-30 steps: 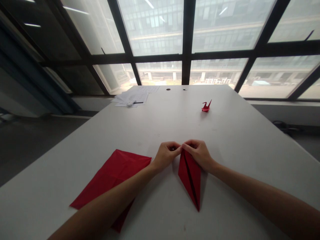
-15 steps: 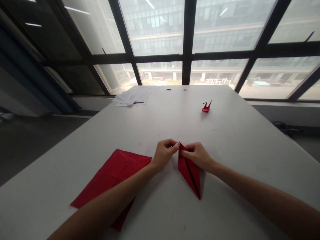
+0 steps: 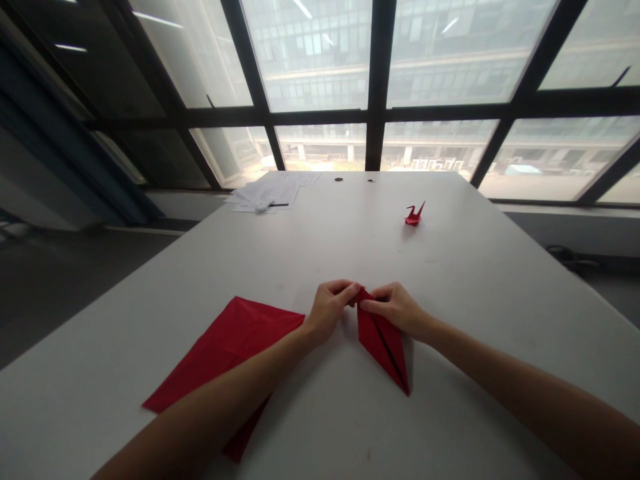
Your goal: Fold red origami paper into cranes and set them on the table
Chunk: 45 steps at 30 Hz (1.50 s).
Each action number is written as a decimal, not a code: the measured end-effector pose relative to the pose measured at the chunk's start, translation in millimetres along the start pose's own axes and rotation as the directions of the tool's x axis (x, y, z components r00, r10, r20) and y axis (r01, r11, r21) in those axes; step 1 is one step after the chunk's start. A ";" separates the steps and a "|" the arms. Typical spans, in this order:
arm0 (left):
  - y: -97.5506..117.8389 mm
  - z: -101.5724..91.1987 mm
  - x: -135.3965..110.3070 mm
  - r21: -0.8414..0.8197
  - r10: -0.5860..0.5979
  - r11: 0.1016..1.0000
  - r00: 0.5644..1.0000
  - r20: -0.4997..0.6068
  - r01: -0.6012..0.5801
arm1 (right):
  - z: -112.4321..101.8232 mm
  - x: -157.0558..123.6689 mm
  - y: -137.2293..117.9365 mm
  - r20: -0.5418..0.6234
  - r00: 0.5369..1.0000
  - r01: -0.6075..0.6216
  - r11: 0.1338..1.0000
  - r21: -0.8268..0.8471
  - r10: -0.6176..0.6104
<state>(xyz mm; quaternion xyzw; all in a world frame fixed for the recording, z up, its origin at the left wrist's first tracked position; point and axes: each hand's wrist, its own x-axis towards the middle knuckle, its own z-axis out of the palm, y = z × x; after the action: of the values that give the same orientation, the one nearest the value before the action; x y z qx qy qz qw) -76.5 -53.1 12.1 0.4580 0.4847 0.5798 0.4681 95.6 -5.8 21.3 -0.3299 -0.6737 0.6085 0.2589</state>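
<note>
A narrow, pointed folded red paper piece lies in front of me on the white table, its long tip pointing toward me and to the right. My left hand and my right hand both pinch its far end, fingertips meeting there. To the left, partly under my left forearm, a larger flat red paper sheet with creases rests on the table.
A finished small red paper crane stands farther back on the right. A stack of white papers with a pen lies at the far left corner. Two small dark round spots sit near the far edge, below large windows.
The folded piece's near tip has swung to the right and a little farther from me. Both hands kept their pinch on its far end and shifted slightly.
</note>
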 end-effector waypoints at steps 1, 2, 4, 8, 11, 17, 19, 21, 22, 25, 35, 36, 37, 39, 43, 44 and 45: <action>-0.6 -0.2 0.2 -0.003 -0.002 1.000 1.000 -0.008 0.002 | 0.1 0.4 0.2 0.005 1.000 -0.003 1.000 0.002 0.003; -1.1 -0.3 0.5 -0.007 -0.014 1.000 1.000 -0.013 0.014 | 0.3 0.8 0.3 0.007 1.000 -0.003 1.000 0.003 0.003; -1.9 -0.4 1.5 -0.014 -0.045 0.999 0.999 -0.012 0.045 | 0.5 1.1 0.5 0.008 1.000 -0.002 1.000 0.000 0.002; -3.0 -1.2 3.0 -0.046 -0.085 0.995 0.996 0.040 0.087 | 0.5 0.6 0.2 -0.002 1.000 -0.016 0.999 0.028 0.017; -2.0 -2.2 2.5 -0.079 -0.078 0.993 0.992 0.100 0.086 | 0.1 0.2 0.4 0.004 0.999 -0.036 0.996 0.077 0.036; 6.2 -2.4 -1.4 0.086 0.056 0.994 0.984 0.170 -0.071 | -1.6 3.1 5.3 0.026 1.000 -0.009 0.997 0.076 0.007; 6.1 -2.1 -1.8 0.065 0.063 0.995 0.986 0.157 -0.074 | -2.8 5.0 7.3 0.043 0.999 -0.016 0.998 0.063 0.013; 3.1 -2.2 -1.0 0.035 0.038 0.998 0.989 0.144 -0.043 | -4.1 6.6 8.5 0.054 0.998 -0.027 0.999 0.047 0.025; 0.7 -2.4 -0.1 0.022 0.017 1.000 0.992 0.126 -0.020 | -4.6 6.9 8.6 0.063 0.998 -0.029 0.999 0.033 0.027; -6.1 -3.3 3.5 -0.008 -0.043 0.999 0.999 0.018 0.043 | -4.4 6.1 7.2 0.084 0.996 -0.022 1.000 -0.018 0.023; 5.2 -2.4 3.4 0.177 -0.135 0.980 0.961 0.241 0.093 | 2.0 6.6 3.6 -0.290 0.951 0.023 0.908 0.419 0.110; 5.9 -2.1 2.9 0.253 -0.146 0.965 0.948 0.284 0.073 | 1.5 7.7 4.4 -0.318 0.942 0.048 0.893 0.447 0.108; 6.0 -1.9 2.4 0.296 -0.154 0.953 0.937 0.314 0.058 | 1.0 8.8 5.1 -0.335 0.936 0.068 0.882 0.465 0.105; 4.9 -1.6 1.5 0.303 -0.152 0.952 0.932 0.328 0.048 | 0.0 10.6 6.0 -0.333 0.938 0.081 0.873 0.481 0.096; 1.7 -2.2 0.3 0.255 -0.128 0.964 0.965 0.229 0.068 | -2.6 11.9 6.1 -0.262 0.965 0.107 0.874 0.474 0.024; 1.3 -2.4 0.2 0.240 -0.125 0.968 0.973 0.193 0.076 | -3.5 11.6 6.1 -0.245 0.970 0.114 0.881 0.459 0.002; 1.2 -2.4 0.1 0.221 -0.117 0.972 0.981 0.155 0.081 | -4.4 11.0 6.2 -0.226 0.974 0.113 0.896 0.430 -0.014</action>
<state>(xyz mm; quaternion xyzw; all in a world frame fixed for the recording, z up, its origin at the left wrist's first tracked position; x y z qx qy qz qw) -78.9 -53.4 13.0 0.5279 0.5255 0.4597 0.4836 92.6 5.6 15.1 -0.3049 -0.4968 0.6964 0.4186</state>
